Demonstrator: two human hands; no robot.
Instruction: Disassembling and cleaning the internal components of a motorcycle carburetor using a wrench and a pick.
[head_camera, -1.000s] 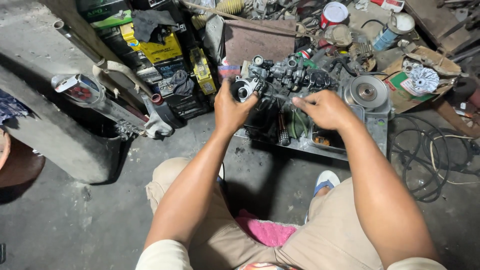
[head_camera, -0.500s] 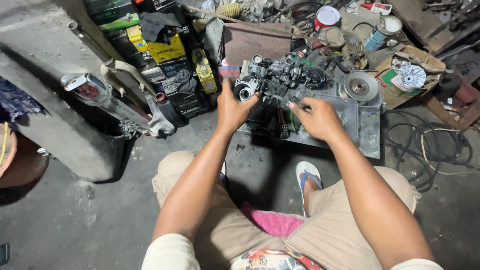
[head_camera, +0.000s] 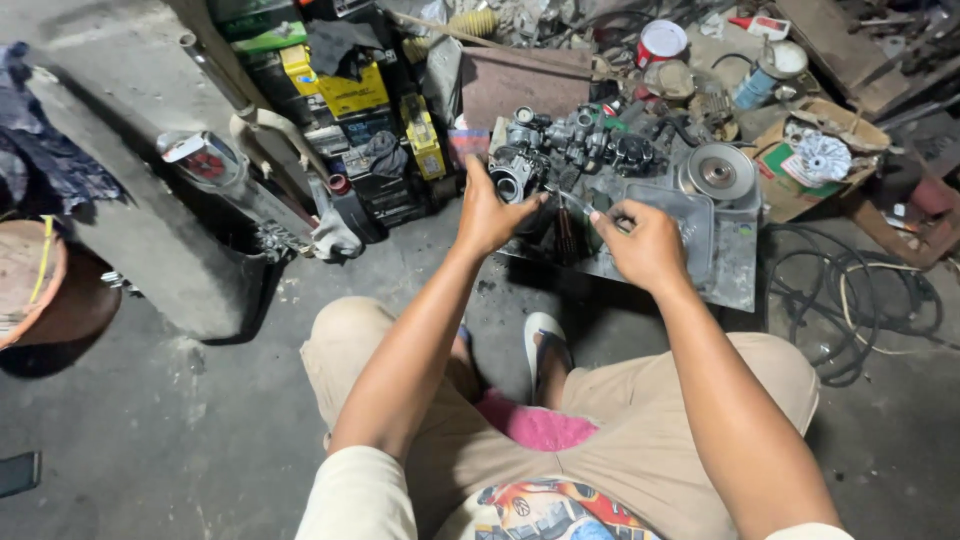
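Both hands closed: left hand (head_camera: 487, 213) on carburetor (head_camera: 520, 175), right hand (head_camera: 640, 245) pinching thin tool (head_camera: 577, 201)

Brightness: dim overall, cool and flat, brightest on both forearms.
Source: seemingly overhead and slightly behind, unseen.
Shadows: deep beside the concrete block (head_camera: 150, 240) left of the left hand (head_camera: 492, 212); dark patch under the metal tray (head_camera: 735, 265) near the right hand (head_camera: 645, 245).
Glare: mild sheen on the metal disc (head_camera: 718, 171) beyond the right hand.
Focus: sharp around the hands, softer toward the corners.
Distortion: wide-angle stretch at the edges.

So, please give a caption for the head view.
Left hand steadies a carburetor; right hand holds a thin tool.
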